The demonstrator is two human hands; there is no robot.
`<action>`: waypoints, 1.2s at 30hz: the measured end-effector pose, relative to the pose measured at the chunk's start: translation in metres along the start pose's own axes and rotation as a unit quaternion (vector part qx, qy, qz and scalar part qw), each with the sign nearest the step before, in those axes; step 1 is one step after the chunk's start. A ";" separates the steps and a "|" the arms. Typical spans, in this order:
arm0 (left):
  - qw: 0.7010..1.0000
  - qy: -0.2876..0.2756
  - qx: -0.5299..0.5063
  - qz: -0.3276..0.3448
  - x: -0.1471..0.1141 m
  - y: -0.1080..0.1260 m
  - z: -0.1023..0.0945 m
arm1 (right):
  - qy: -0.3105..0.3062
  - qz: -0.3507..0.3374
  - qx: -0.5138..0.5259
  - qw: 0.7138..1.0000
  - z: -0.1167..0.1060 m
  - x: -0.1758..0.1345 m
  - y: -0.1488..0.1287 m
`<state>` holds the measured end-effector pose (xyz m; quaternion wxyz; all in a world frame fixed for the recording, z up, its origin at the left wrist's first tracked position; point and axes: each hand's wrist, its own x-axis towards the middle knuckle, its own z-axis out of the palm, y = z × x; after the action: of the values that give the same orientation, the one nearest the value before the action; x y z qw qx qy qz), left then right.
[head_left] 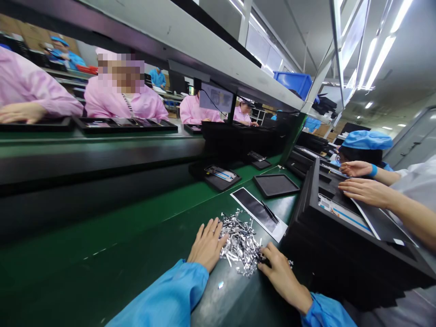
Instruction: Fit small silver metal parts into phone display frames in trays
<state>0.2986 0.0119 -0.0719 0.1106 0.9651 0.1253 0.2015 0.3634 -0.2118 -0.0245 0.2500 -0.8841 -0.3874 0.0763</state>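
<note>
A loose heap of small silvery and black strips lies on the green bench top, too small and jumbled to tell their exact kind. Against the heap's left edge rests my left hand, its fingers stretched out and lying flat. My right hand is at the heap's right edge, with thumb and fingers curved but apart around a few strips; nothing is plainly gripped. Beyond the heap, black tweezers lie on a dark sheet with a white border. One small shiny piece sits alone nearer to me.
Behind the sheet is a black foam tray; another tray with a phone part stands on the green belt. Stacked black trays rise close on my right, where a co-worker's hands are over them. A shelf hangs overhead.
</note>
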 end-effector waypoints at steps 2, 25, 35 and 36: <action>1.000 -0.008 -0.001 0.028 -0.002 0.003 0.000 | 0.017 -0.010 0.019 1.000 0.006 0.015 -0.004; 0.996 0.047 0.037 0.073 -0.050 0.014 -0.014 | 0.022 -0.087 -0.122 0.988 0.015 0.060 -0.021; 0.996 0.075 0.038 0.036 -0.050 0.011 -0.017 | 0.004 -0.128 -0.161 0.979 0.021 0.040 -0.022; 0.996 0.077 0.038 0.037 -0.051 0.010 -0.017 | 0.007 -0.130 -0.159 0.979 0.023 0.040 -0.021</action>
<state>0.2478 -0.0098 -0.0720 0.0560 0.9541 0.1058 0.2745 0.3697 -0.1619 -0.0315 0.1170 -0.8551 -0.5044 -0.0259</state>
